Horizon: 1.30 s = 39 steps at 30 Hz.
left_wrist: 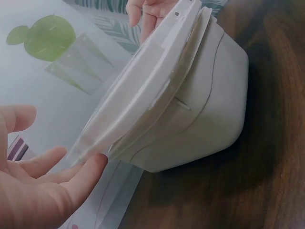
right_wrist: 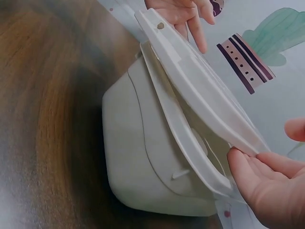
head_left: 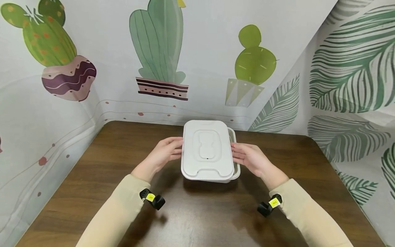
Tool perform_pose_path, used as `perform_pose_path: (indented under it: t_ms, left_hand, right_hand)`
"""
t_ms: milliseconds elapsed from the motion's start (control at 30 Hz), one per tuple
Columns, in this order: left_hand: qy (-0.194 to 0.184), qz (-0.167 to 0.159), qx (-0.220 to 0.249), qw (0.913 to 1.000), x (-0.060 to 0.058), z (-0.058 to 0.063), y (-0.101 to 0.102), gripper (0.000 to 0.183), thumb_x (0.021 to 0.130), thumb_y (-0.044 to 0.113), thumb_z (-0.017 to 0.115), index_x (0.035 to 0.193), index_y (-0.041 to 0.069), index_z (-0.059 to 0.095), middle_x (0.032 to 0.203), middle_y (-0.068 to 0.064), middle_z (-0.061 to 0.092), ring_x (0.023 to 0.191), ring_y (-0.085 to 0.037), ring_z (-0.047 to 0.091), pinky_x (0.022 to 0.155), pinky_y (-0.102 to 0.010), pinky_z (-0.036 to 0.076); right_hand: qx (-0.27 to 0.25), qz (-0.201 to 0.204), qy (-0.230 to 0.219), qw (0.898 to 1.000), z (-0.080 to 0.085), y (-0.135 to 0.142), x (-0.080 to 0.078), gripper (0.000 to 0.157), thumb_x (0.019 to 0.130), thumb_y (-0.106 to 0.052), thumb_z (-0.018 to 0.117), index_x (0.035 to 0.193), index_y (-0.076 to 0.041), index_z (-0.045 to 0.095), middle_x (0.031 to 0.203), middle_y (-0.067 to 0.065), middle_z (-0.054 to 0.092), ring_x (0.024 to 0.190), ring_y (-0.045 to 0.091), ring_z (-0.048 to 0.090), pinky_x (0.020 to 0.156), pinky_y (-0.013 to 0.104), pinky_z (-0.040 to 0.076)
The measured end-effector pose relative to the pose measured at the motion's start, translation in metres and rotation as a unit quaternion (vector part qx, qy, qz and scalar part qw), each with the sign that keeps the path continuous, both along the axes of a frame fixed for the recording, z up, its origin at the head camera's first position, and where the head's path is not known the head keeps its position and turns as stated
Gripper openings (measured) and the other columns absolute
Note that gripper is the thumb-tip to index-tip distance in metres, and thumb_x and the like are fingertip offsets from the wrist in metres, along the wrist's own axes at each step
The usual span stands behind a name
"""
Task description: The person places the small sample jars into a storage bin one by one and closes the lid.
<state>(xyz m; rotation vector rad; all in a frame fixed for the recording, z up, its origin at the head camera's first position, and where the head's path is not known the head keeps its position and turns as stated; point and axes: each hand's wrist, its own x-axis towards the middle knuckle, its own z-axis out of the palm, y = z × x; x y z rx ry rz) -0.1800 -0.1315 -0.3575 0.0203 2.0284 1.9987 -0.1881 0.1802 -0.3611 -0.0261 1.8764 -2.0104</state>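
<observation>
A white rectangular lid [head_left: 207,166] with raised panels lies over a pale plastic storage box [right_wrist: 147,167], shifted left so that a strip of the box's opening shows on the right. In the right wrist view the lid's near side sits raised above the box rim [right_wrist: 176,124]. My left hand [head_left: 162,153] is at the lid's left edge, fingertips touching its underside and thumb apart. On the opposite side my right hand [head_left: 251,157] has its fingertips under the lid's right edge, thumb held away. The box's contents are mostly hidden.
The box stands on a dark brown wooden table [head_left: 200,219], near its back edge. Behind the table hangs a white cloth [head_left: 210,61] printed with cacti, and leaf-patterned fabric [head_left: 348,68] covers the right side. Black wrist straps [head_left: 148,195] circle both sleeves.
</observation>
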Motion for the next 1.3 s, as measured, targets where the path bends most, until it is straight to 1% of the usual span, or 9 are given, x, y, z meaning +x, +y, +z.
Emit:
perform_pose_path:
  t_ms: [333, 467, 567, 700, 767, 867, 1000, 1167, 1300]
  left_hand:
    - [-0.003, -0.024, -0.041, 0.9989, -0.004, 0.007, 0.014, 0.049, 0.097, 0.027, 0.051, 0.137, -0.001, 0.041, 0.134, -0.02, 0.049, 0.117, -0.033, 0.056, 0.097, -0.042, 0.048]
    - [-0.006, -0.026, -0.048, 0.9985, -0.007, 0.006, 0.021, 0.05, 0.096, 0.027, 0.052, 0.137, 0.0, 0.041, 0.137, -0.02, 0.047, 0.12, -0.036, 0.053, 0.099, -0.044, 0.046]
    - [-0.01, -0.025, -0.05, 0.9984, -0.009, 0.006, 0.026, 0.05, 0.095, 0.027, 0.053, 0.137, 0.001, 0.042, 0.138, -0.02, 0.047, 0.122, -0.037, 0.051, 0.1, -0.045, 0.046]
    - [-0.015, -0.024, -0.055, 0.998, -0.01, 0.006, 0.032, 0.05, 0.095, 0.027, 0.053, 0.137, 0.002, 0.043, 0.139, -0.019, 0.046, 0.124, -0.038, 0.049, 0.101, -0.046, 0.044]
    - [-0.016, -0.024, -0.06, 0.9978, -0.011, 0.007, 0.035, 0.051, 0.094, 0.028, 0.054, 0.137, 0.003, 0.043, 0.14, -0.018, 0.045, 0.124, -0.037, 0.048, 0.102, -0.046, 0.044]
    - [-0.012, -0.026, -0.07, 0.9972, -0.011, 0.008, 0.038, 0.051, 0.094, 0.029, 0.054, 0.137, 0.003, 0.043, 0.141, -0.017, 0.045, 0.125, -0.037, 0.048, 0.102, -0.046, 0.043]
    - [-0.01, -0.023, -0.077, 0.9967, -0.012, 0.007, 0.041, 0.051, 0.094, 0.03, 0.055, 0.136, 0.004, 0.044, 0.141, -0.015, 0.045, 0.127, -0.034, 0.047, 0.103, -0.047, 0.042]
    - [-0.003, -0.021, -0.087, 0.9959, -0.013, 0.005, 0.044, 0.052, 0.094, 0.031, 0.055, 0.136, 0.003, 0.044, 0.142, -0.014, 0.044, 0.133, -0.03, 0.041, 0.105, -0.049, 0.039]
    - [0.003, -0.025, -0.109, 0.9937, -0.013, 0.001, 0.047, 0.054, 0.093, 0.032, 0.055, 0.137, 0.003, 0.043, 0.143, -0.015, 0.043, 0.133, -0.03, 0.04, 0.106, -0.048, 0.038]
  right_hand:
    - [0.014, -0.001, 0.024, 1.0, 0.004, 0.011, 0.003, 0.057, 0.097, -0.019, 0.05, 0.139, 0.014, 0.031, 0.131, 0.02, 0.049, 0.098, 0.008, 0.063, 0.087, 0.026, 0.053]
    - [0.033, -0.002, 0.04, 0.999, 0.006, 0.013, 0.004, 0.056, 0.098, -0.019, 0.05, 0.14, 0.013, 0.032, 0.14, 0.026, 0.041, 0.1, 0.006, 0.063, 0.089, 0.025, 0.052]
    - [0.054, 0.0, 0.05, 0.997, 0.007, 0.015, 0.005, 0.054, 0.098, -0.019, 0.049, 0.14, 0.012, 0.032, 0.144, 0.028, 0.036, 0.108, 0.011, 0.06, 0.092, 0.026, 0.05]
    - [0.083, 0.007, 0.069, 0.994, 0.006, 0.017, 0.007, 0.053, 0.098, -0.018, 0.048, 0.139, 0.012, 0.034, 0.144, 0.028, 0.037, 0.121, 0.021, 0.053, 0.095, 0.028, 0.048]
    - [0.094, 0.009, 0.08, 0.992, 0.005, 0.018, 0.007, 0.052, 0.098, -0.017, 0.049, 0.138, 0.012, 0.036, 0.143, 0.027, 0.039, 0.12, 0.02, 0.053, 0.095, 0.028, 0.047]
    - [0.109, 0.008, 0.092, 0.99, 0.004, 0.018, 0.009, 0.051, 0.097, -0.016, 0.05, 0.137, 0.012, 0.038, 0.142, 0.026, 0.041, 0.113, 0.01, 0.057, 0.096, 0.027, 0.047]
    - [0.127, 0.005, 0.096, 0.987, 0.003, 0.016, 0.012, 0.053, 0.096, -0.018, 0.052, 0.137, 0.012, 0.039, 0.142, 0.025, 0.041, 0.11, 0.005, 0.057, 0.101, 0.033, 0.043]
    - [0.14, -0.003, 0.09, 0.986, -0.001, 0.015, 0.014, 0.053, 0.096, -0.02, 0.051, 0.137, 0.011, 0.039, 0.143, 0.025, 0.04, 0.121, 0.015, 0.051, 0.108, 0.044, 0.035]
    - [0.143, -0.006, 0.082, 0.986, -0.007, 0.014, 0.013, 0.053, 0.096, -0.02, 0.051, 0.138, 0.01, 0.038, 0.144, 0.024, 0.04, 0.127, 0.023, 0.045, 0.109, 0.045, 0.034]
